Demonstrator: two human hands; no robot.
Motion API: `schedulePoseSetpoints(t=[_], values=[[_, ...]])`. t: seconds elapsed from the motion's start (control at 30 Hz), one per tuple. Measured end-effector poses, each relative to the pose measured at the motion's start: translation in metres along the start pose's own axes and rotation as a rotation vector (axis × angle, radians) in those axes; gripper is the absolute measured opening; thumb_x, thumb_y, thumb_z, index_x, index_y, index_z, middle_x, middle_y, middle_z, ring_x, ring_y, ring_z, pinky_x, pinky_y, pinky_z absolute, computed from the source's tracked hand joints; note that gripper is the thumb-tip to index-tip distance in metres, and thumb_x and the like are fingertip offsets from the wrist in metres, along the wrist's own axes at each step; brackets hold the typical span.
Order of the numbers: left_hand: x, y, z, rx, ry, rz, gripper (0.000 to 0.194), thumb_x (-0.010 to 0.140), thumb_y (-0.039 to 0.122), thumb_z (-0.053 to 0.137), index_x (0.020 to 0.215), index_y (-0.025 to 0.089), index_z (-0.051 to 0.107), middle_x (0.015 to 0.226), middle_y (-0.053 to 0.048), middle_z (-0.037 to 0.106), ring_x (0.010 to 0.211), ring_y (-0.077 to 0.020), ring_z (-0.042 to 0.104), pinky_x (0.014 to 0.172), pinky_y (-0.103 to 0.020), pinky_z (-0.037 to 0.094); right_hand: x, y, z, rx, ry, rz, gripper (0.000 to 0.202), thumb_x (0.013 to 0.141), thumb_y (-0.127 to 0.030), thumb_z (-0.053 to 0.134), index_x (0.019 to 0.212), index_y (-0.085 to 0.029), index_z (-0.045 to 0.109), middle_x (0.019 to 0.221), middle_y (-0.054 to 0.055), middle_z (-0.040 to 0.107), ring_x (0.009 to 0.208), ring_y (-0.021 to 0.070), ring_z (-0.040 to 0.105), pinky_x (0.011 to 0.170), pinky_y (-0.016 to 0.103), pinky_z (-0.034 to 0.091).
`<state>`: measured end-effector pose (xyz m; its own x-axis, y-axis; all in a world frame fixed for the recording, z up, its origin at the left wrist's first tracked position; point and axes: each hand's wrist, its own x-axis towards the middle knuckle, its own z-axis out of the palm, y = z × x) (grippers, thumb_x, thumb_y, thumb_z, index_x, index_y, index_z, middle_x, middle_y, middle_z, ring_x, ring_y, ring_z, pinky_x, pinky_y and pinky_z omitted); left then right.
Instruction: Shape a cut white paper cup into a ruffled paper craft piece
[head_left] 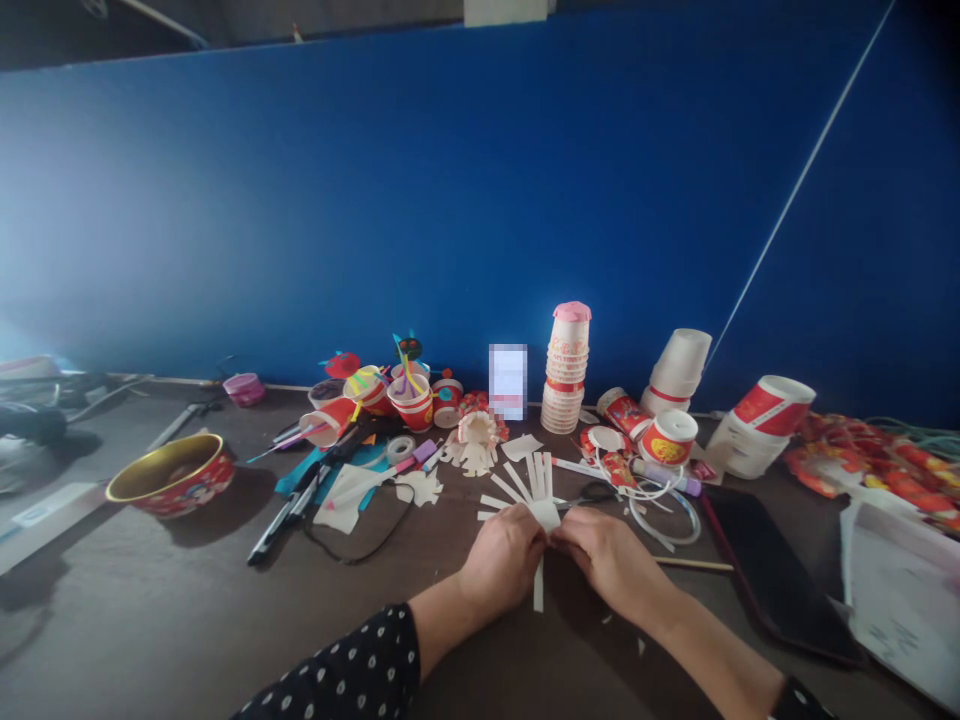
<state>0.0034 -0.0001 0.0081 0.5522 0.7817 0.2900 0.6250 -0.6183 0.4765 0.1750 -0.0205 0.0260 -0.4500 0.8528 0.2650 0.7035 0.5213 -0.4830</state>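
Observation:
Between my hands is a white paper cup cut into strips (545, 513), its strips fanned outward from the centre like rays. My left hand (504, 560) is closed on its left side, fingers curled over the strips. From the right, my right hand (606, 556) pinches the near right edge. The two hands' fingertips almost meet, and what lies right under them is hidden. One strip hangs down toward me below my left hand. Just beyond the strips lie a scrap of white paper (523, 447) and a frilled cut paper cup (477, 440).
A tall stack of paper cups (566, 380) stands by the blue partition (420, 200). A red and gold bowl (176, 480) sits left. Black scissors (296, 510), pens and paper scraps lie left of my hands. Right are more cups (761, 425), a dark phone or tablet (780, 570) and a stick (694, 565).

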Motion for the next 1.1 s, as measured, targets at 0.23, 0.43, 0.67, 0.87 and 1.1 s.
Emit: schedulePoseSetpoints(t=[0.23, 0.43, 0.67, 0.87, 1.1], values=[[0.001, -0.002, 0.002, 0.001, -0.005, -0.006, 0.011, 0.078, 0.009, 0.051, 0.074, 0.013, 0.06, 0.08, -0.006, 0.059, 0.077, -0.0183, 0.055, 0.068, -0.026, 0.042, 0.001, -0.001, 0.002, 0.027, 0.008, -0.013, 0.028, 0.09, -0.024, 0.039, 0.08, -0.021, 0.065, 0.08, 0.004, 0.063, 0.078, 0.0177, 0.057, 0.071, 0.027, 0.041], [0.0, -0.001, 0.003, 0.009, 0.018, -0.017, 0.01, 0.079, 0.01, 0.051, 0.073, 0.014, 0.058, 0.077, -0.005, 0.057, 0.073, -0.0175, 0.053, 0.065, -0.025, 0.041, 0.001, -0.002, 0.001, 0.014, 0.007, -0.001, 0.029, 0.09, -0.021, 0.037, 0.08, -0.02, 0.065, 0.08, 0.004, 0.062, 0.078, 0.0174, 0.057, 0.07, 0.026, 0.04], [0.001, -0.002, 0.004, 0.003, 0.018, -0.003, 0.01, 0.077, 0.009, 0.051, 0.072, 0.014, 0.059, 0.077, -0.005, 0.058, 0.074, -0.0175, 0.053, 0.066, -0.025, 0.041, 0.0, -0.003, 0.003, -0.016, 0.02, 0.03, 0.029, 0.089, -0.023, 0.039, 0.078, -0.021, 0.066, 0.079, 0.004, 0.064, 0.076, 0.0174, 0.058, 0.07, 0.026, 0.041], [0.001, 0.002, 0.001, 0.005, 0.011, -0.024, 0.011, 0.078, 0.009, 0.052, 0.073, 0.014, 0.06, 0.076, -0.005, 0.059, 0.073, -0.0172, 0.054, 0.065, -0.024, 0.04, 0.001, -0.002, 0.006, -0.029, 0.019, 0.041, 0.028, 0.089, -0.024, 0.039, 0.08, -0.021, 0.066, 0.079, 0.004, 0.064, 0.076, 0.0175, 0.058, 0.069, 0.026, 0.04], [0.0, 0.0, 0.003, -0.032, 0.068, -0.012, 0.015, 0.082, 0.014, 0.054, 0.068, 0.014, 0.059, 0.072, -0.005, 0.059, 0.069, -0.0162, 0.054, 0.062, -0.023, 0.038, -0.005, 0.003, -0.014, -0.071, -0.03, 0.088, 0.024, 0.089, -0.023, 0.042, 0.086, -0.022, 0.066, 0.08, 0.003, 0.063, 0.076, 0.0166, 0.058, 0.067, 0.025, 0.038]])
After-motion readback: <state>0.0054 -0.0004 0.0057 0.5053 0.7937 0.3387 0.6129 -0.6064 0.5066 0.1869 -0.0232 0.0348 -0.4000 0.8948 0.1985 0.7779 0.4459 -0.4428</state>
